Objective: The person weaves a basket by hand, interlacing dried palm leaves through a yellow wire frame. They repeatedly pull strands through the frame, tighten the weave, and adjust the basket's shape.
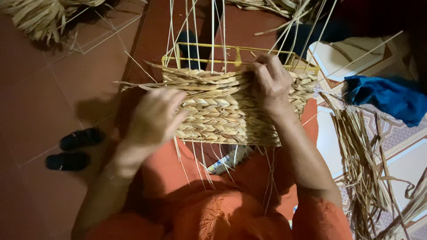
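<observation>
Gripping the woven straw basket [222, 111], the left hand [153, 118] curls on its side, right hand [271, 82] pinching strands.

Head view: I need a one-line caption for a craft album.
Both hands, left hand and right hand, work a half-woven straw basket on a yellow frame.

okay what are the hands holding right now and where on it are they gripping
Both hands hold a half-woven straw basket on a yellow frame. The left hand grips its left end; the right hand presses the top woven edge near the right.
</observation>
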